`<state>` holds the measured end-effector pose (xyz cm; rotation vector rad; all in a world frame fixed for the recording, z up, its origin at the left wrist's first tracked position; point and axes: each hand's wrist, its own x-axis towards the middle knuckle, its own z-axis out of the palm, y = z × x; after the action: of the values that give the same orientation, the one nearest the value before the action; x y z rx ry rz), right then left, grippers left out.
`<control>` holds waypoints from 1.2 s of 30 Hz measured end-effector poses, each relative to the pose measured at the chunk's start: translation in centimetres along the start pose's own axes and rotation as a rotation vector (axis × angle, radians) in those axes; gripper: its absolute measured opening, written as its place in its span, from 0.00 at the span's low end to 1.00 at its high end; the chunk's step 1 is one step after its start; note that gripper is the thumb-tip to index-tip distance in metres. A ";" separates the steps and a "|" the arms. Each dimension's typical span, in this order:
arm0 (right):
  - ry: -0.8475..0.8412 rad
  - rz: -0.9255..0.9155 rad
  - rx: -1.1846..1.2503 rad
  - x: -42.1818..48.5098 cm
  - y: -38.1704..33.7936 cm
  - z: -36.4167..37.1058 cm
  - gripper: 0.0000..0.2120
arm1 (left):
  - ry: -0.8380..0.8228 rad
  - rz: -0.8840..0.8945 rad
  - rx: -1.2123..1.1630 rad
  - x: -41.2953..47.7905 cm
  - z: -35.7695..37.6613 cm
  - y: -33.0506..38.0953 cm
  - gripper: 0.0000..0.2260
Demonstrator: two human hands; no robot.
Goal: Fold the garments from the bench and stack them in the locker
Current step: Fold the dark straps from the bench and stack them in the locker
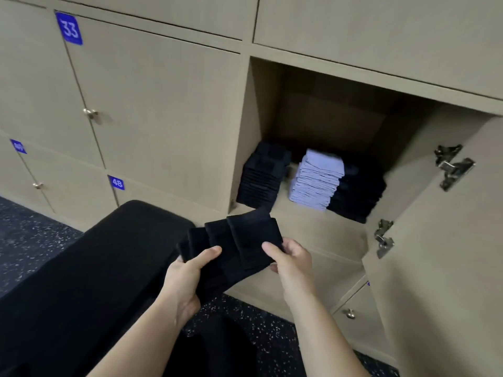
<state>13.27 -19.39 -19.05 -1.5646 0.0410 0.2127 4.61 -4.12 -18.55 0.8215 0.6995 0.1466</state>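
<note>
Presently your left hand (187, 270) and right hand (291, 257) both pinch the folded black garment (239, 246) just before the open locker (299, 229), and its fanned layers could slip loose if you slacken either thumb while reaching for the black stack (261, 175).

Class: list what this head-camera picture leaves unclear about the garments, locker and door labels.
Head view:
held black garments: kind, count unclear; left hand and right hand cover lower edges.
dark stack behind pale stack: lost in locker shadow.
leftmost blue label: blurred.
bench: cut by frame edges.
</note>
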 end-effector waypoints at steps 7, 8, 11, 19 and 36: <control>0.137 0.011 -0.028 6.5 -0.1 -5.1 0.06 | 0.009 -0.033 -0.009 3.5 3.7 -2.6 0.18; 0.160 0.005 -0.041 7.8 -0.1 -5.8 0.07 | 0.011 -0.039 -0.015 4.2 3.9 -2.9 0.18; 0.210 0.017 -0.107 12.0 0.3 -7.5 0.04 | 0.007 -0.054 -0.025 6.1 4.3 -3.7 0.19; 0.250 0.059 -0.277 21.0 3.0 -7.6 0.06 | -0.016 -0.132 -0.004 10.4 4.5 -5.6 0.20; 0.403 -0.006 -0.774 24.2 5.4 -6.1 0.16 | -0.109 -0.135 -0.072 13.9 5.5 -5.2 0.20</control>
<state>36.81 -22.90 -28.36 -2.3595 0.2984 -0.1178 17.94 -5.81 -26.81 0.7057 0.6412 0.0046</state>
